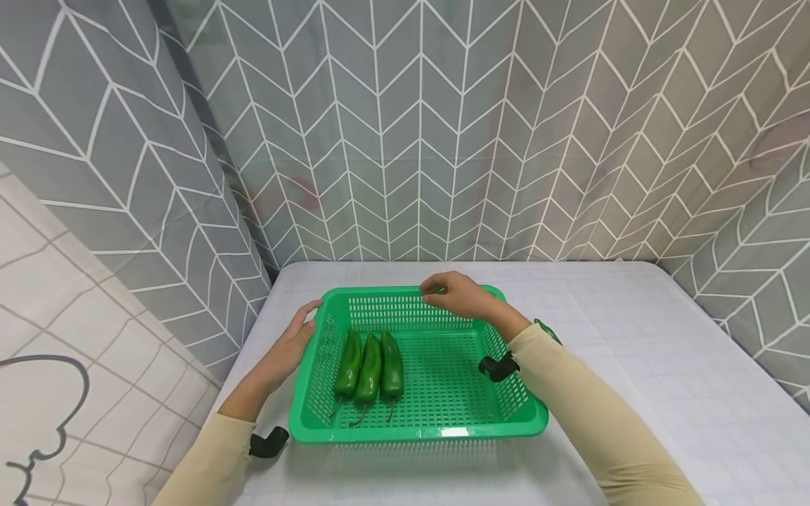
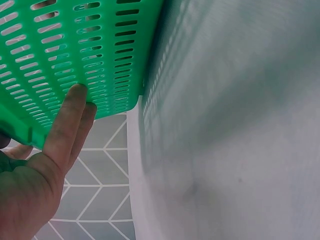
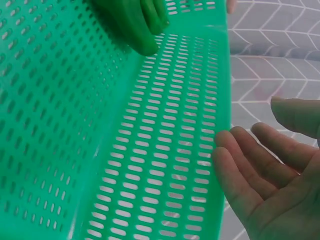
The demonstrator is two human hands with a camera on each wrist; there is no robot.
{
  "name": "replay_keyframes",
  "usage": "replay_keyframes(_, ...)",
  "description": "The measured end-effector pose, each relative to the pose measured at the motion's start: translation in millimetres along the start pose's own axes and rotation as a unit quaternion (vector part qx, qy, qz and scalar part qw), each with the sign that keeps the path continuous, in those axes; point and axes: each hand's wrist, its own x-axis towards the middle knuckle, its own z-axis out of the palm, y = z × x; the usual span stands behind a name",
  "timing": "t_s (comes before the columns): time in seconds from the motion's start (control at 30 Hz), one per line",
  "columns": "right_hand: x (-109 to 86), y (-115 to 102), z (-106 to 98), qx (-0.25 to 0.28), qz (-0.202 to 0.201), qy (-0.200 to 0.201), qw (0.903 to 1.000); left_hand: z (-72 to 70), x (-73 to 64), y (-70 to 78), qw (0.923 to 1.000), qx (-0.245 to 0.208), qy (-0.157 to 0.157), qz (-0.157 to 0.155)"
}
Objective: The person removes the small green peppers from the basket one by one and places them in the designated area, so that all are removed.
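A green plastic basket (image 1: pixel 443 431) with slotted walls stands on the white-covered table. Three long green peppers (image 1: pixel 369 369) lie side by side in its left half, stems toward the near side. My left hand (image 1: pixel 287 351) grips the basket's left rim. In the left wrist view, two of its fingers (image 2: pixel 72 120) lie nearly straight along the slotted outer wall. My right hand (image 1: pixel 460 295) hovers at the far rim with loosely bent fingers and nothing between them. The right wrist view shows its fingertips (image 3: pixel 225 142) right at that rim, thumb apart.
The white cloth (image 1: pixel 633 337) reaches beyond the basket on the right. A grey curtain (image 1: pixel 443 140) with white zigzag lines hangs behind the table and along the left side. Black camera mounts (image 1: pixel 268 443) sit at both wrists, the right one reaching over the basket.
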Motion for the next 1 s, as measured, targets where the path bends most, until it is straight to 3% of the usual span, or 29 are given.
replay_keyframes(0.7, 16.3, -3, 34, -0.018, 0.024, -0.085, 0.9960, -3.2, -0.1, -2.2, 0.9999, -0.002, -0.014, 0.008)
replay_keyframes(1.0, 18.1, -1, 47, 0.045, 0.075, -0.106, 0.9905, -2.6, 0.6, -1.7, 0.9999, -0.007, -0.014, 0.004)
